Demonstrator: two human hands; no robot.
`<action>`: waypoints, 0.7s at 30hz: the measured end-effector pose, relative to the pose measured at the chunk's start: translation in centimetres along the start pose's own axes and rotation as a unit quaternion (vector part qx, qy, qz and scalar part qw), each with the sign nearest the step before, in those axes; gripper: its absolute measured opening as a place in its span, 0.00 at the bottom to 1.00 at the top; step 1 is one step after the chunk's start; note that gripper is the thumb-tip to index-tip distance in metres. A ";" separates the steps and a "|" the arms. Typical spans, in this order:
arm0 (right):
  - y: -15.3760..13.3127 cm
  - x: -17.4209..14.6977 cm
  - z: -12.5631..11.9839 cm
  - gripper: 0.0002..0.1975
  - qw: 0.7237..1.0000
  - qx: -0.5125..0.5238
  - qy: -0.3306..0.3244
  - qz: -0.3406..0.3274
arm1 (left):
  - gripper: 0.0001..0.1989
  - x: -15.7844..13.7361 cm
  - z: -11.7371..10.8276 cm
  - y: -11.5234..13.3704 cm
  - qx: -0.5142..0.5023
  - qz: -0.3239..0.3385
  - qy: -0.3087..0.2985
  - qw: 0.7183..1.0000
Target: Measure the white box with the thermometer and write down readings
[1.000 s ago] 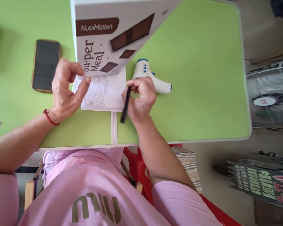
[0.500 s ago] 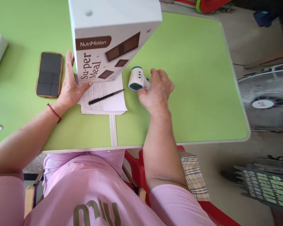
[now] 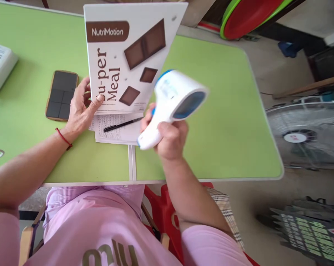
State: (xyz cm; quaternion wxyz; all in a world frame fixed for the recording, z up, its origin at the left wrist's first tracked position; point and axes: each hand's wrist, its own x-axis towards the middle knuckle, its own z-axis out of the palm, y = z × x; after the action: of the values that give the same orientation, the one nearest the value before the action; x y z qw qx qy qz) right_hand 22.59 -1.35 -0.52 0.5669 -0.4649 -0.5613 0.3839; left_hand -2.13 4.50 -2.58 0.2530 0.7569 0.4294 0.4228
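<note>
My right hand (image 3: 172,138) is closed round the handle of a white and blue infrared thermometer (image 3: 180,92), raised above the green table with its small screen facing me. A tall white NutriMotion box (image 3: 108,77) stands on the table, its printed side toward me. My left hand (image 3: 79,105) grips the lower left edge of that box, thumb across the front and fingers round the side. Under the box's near edge lie sheets of written paper (image 3: 115,137), with a black pen (image 3: 123,125) on top. A phone (image 3: 61,95) in a brown case lies just left of my left hand.
The green table (image 3: 225,140) has a pale edge and a seam near the middle. A white box (image 3: 0,68) sits at the far left. Beyond the right edge stand a fan (image 3: 297,136) and a dark printed bag (image 3: 313,229). A red chair (image 3: 167,214) is below the table.
My right hand has lifted the thermometer off the table and brought it up and left, turning it upright. The box's top has tipped back, so its front shows more fully. My left hand stays on it.
</note>
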 end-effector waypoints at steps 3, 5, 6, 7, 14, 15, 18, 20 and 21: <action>-0.7 -1.5 2.3 0.21 0.989 0.083 -0.074 0.098 | 0.32 -0.3 -0.5 0.4 0.019 -0.023 0.018 0.999; -0.6 -2.1 2.7 0.21 0.983 0.101 -0.092 0.126 | 0.33 -0.4 -0.7 0.5 0.040 -0.034 0.022 0.998; -0.5 -2.3 2.7 0.21 0.982 0.102 -0.092 0.131 | 0.33 -0.4 -0.7 0.5 0.044 -0.034 0.025 0.998; -0.4 -2.4 2.6 0.21 0.982 0.100 -0.090 0.134 | 0.33 -0.4 -0.6 0.4 0.043 -0.031 0.025 0.998; -0.4 -2.4 2.4 0.25 0.980 0.094 -0.102 0.145 | 0.42 -0.2 -0.5 -0.1 0.037 -0.004 0.000 0.999; -0.4 -2.3 2.4 0.25 0.978 0.095 -0.106 0.149 | 0.43 -0.2 -0.5 0.0 0.033 -0.010 0.000 0.999; -0.4 -2.2 2.5 0.26 0.976 0.099 -0.110 0.160 | 0.42 -0.3 -0.7 0.1 0.029 -0.021 0.008 0.999; -0.3 -2.2 2.5 0.25 0.977 0.103 -0.101 0.158 | 0.41 -0.3 -0.8 0.1 0.048 -0.019 0.006 0.999; -0.2 -2.2 2.5 0.25 0.978 0.103 -0.095 0.154 | 0.41 -0.4 -0.8 0.1 0.062 -0.017 0.001 0.998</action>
State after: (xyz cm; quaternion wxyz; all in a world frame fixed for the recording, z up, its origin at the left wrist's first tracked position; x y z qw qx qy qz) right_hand 19.89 -3.31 -1.11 0.4900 -0.4466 -0.4915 0.5647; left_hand -2.92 4.18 -2.26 0.2119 0.7633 0.4679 0.3918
